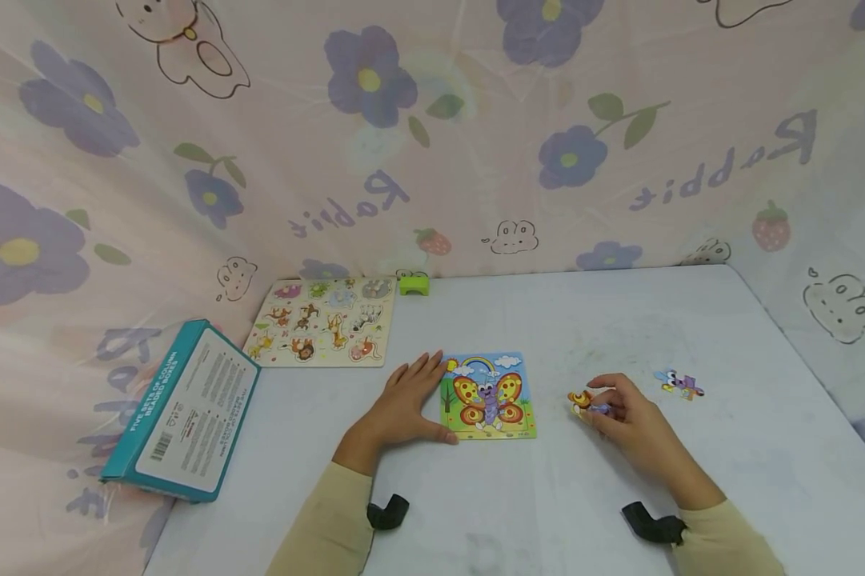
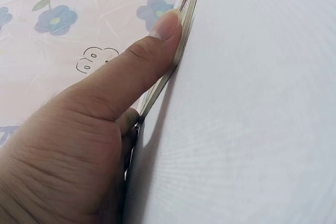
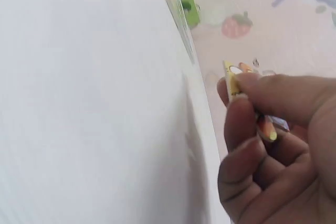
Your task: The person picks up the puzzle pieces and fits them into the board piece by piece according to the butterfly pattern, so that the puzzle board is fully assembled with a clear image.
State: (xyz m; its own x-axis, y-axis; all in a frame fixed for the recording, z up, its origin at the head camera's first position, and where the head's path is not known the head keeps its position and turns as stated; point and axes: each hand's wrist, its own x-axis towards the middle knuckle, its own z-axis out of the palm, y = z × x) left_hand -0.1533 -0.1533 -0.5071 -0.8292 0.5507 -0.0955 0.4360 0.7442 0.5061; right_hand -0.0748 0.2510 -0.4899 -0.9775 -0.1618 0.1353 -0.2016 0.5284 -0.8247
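Note:
A square butterfly puzzle board (image 1: 488, 397) lies flat on the table, printed with a rainbow, clouds and a butterfly. My left hand (image 1: 403, 408) rests at its left side, fingers stretched along the edge and thumb at the lower left corner; the left wrist view shows the thumb (image 2: 149, 53) against the board's thin side. To the right of the board, my right hand (image 1: 630, 420) pinches small puzzle pieces (image 1: 580, 398), yellow, orange and purple, raised off the table. Their exact number is hidden by the fingers. Beyond that hand lie more loose puzzle pieces (image 1: 679, 384).
An animal peg puzzle (image 1: 324, 323) lies at the back left, with a small green block (image 1: 414, 286) beside its corner. A teal box (image 1: 187, 412) with a white label stands tilted at the left. A patterned curtain (image 1: 475, 160) borders the table.

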